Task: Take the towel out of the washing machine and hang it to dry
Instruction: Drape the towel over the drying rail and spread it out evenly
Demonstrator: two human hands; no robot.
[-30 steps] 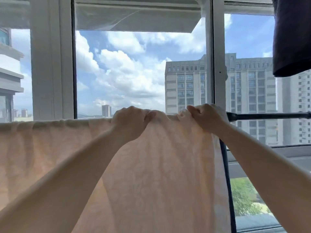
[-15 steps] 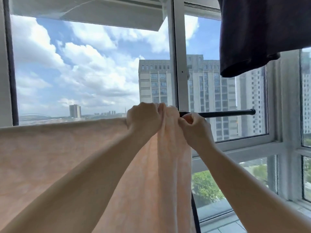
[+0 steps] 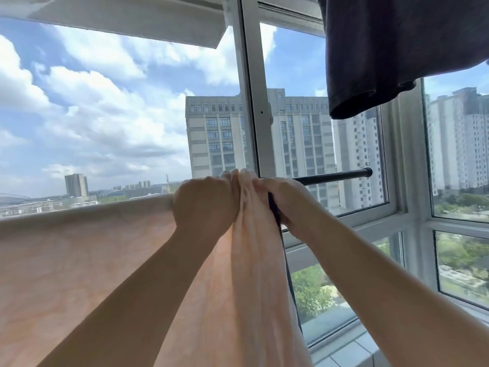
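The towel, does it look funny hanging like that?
A bit. The peach towel lies smooth over the black rod on the left, but its right end is scrunched into folds between the left hand and right hand, which both grip it. Nothing looks torn or fallen.

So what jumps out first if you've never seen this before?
Two bare arms reach up the middle, the left hand and right hand close together, both gripping a bunched fold of the peach towel draped over a black rod. The towel fills the lower left. A dark garment hangs at the top right, with towers and cloudy blue sky beyond the window.
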